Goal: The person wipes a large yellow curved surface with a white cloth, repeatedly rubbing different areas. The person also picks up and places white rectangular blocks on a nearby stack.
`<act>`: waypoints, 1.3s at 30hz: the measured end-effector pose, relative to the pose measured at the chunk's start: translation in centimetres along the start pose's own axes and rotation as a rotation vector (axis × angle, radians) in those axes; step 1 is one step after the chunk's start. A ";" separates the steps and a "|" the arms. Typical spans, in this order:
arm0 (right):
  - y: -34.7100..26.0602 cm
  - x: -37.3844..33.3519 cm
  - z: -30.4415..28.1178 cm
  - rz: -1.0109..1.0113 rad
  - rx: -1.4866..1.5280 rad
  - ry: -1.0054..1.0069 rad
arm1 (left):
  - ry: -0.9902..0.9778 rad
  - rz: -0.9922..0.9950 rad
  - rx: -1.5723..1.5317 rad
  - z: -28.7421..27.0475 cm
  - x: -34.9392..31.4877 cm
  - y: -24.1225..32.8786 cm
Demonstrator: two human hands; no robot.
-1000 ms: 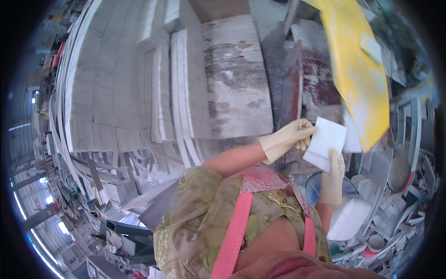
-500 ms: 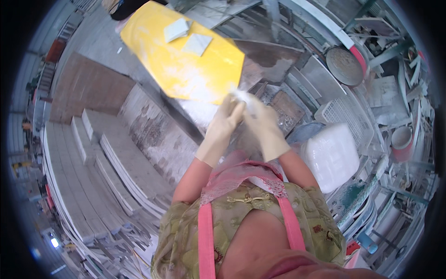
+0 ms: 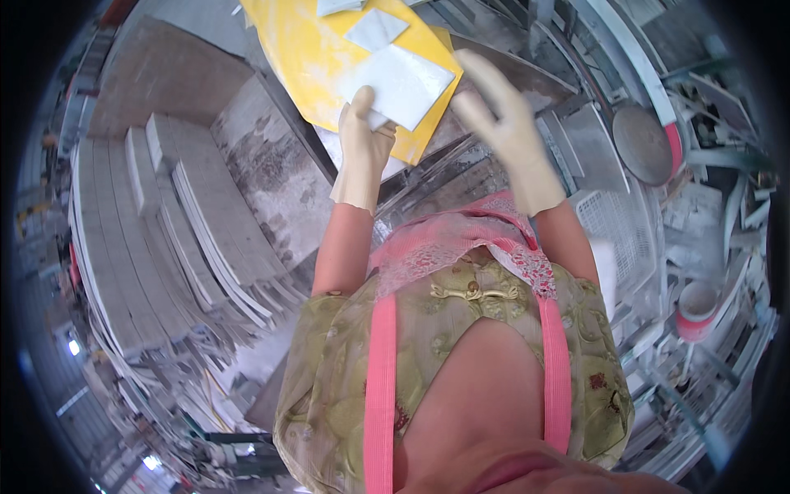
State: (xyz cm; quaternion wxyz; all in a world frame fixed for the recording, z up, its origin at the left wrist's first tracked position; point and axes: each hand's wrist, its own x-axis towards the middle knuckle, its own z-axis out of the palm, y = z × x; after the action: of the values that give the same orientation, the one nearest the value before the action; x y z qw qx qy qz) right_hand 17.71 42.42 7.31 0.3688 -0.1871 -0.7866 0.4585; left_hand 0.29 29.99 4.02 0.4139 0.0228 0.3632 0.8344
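Observation:
A white, faintly grey-veined stone tile (image 3: 405,85) lies tilted over the near part of a yellow board (image 3: 300,62). My left hand (image 3: 364,140), in a cream rubber glove, grips the tile's near left edge with the thumb on top; its fingers are partly hidden underneath. My right hand (image 3: 506,123), gloved alike, is slightly blurred just right of the tile, thumb and fingers apart and nothing in it. Beyond the held tile, a smaller white tile (image 3: 377,30) rests on the board, with other pale pieces (image 3: 337,6) at the top edge of the view.
Long grey stone slabs (image 3: 226,222) are stacked on the left beside a brown sheet (image 3: 169,78). To the right are a round dusty pan (image 3: 642,146), a white perforated crate (image 3: 613,226) and a pink-and-white bucket (image 3: 698,309). Metal framing and offcuts crowd the right side.
My hands were together at the board's near corner, with something whitish at the fingers. They have parted: the left now holds the tile over the board, the right has opened. The view has shifted.

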 end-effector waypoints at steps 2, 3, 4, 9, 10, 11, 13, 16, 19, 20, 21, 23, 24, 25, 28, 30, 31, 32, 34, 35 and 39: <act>3.0 1.9 -2.8 0.235 0.269 0.137 | -0.054 0.021 -0.045 1.6 1.3 -0.9; 4.3 2.3 -4.0 0.238 0.330 0.110 | 0.023 0.002 -0.066 2.5 1.6 -1.9; 5.5 2.8 -4.9 0.151 0.324 0.008 | 0.085 -0.008 -0.099 3.7 1.9 -3.3; 10.7 5.4 -8.6 0.085 0.311 -0.153 | 0.112 -0.045 -0.223 10.7 3.4 -12.0; 11.4 5.6 -10.1 0.087 0.338 -0.106 | 0.145 -0.075 -0.244 12.2 3.8 -13.7; 12.2 5.7 -12.2 0.114 0.324 -0.080 | 0.189 -0.120 -0.281 13.5 3.9 -15.4; 13.7 6.2 -16.5 0.116 0.284 -0.034 | 0.116 -0.129 -0.129 16.0 4.5 -18.2; 15.1 6.2 -21.1 0.200 0.405 0.006 | 0.062 -0.176 -0.099 18.8 5.4 -21.7; 15.8 5.8 -24.9 0.260 0.493 -0.006 | 0.008 -0.166 -0.096 20.6 6.0 -23.4; 15.9 5.5 -25.8 0.300 0.570 -0.007 | -0.053 -0.158 -0.109 21.0 6.3 -23.7; 16.0 5.3 -26.5 0.256 0.514 0.007 | -0.155 -0.124 0.004 21.3 6.6 -23.9; 16.2 4.6 -27.5 0.363 0.492 -0.001 | -0.287 -0.083 0.169 21.9 7.3 -24.2; 16.4 4.2 -27.8 0.383 0.494 0.012 | -0.344 -0.060 0.234 22.2 7.7 -24.5; 16.6 3.8 -27.9 0.490 0.486 0.033 | -0.355 -0.046 0.335 22.6 8.1 -24.8; 17.1 2.6 -27.7 0.664 0.332 0.137 | -0.323 0.021 0.575 23.7 8.3 -26.4; 17.4 1.6 -27.5 0.681 0.342 0.244 | -0.318 0.063 0.706 24.5 7.8 -27.3; 17.4 1.1 -27.5 0.707 0.384 0.270 | -0.344 0.070 0.711 24.9 7.4 -27.6; 17.5 0.9 -27.6 0.741 0.435 0.298 | -0.367 0.080 0.714 25.3 7.2 -27.8; 17.5 0.2 -27.8 0.748 0.424 0.290 | -0.320 0.076 0.836 25.9 6.4 -27.9; 17.5 0.0 -27.9 0.734 0.454 0.314 | -0.329 0.041 0.911 26.1 6.1 -27.9; 17.1 0.0 -27.5 0.797 0.742 0.403 | -0.293 -0.021 1.029 26.3 6.2 -27.7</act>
State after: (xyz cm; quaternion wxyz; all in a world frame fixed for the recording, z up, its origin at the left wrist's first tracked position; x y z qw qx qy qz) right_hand 37.59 67.17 1.06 0.3513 -0.4105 -0.3564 0.7623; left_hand 23.83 60.70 4.39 0.4039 0.3355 0.6640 0.5324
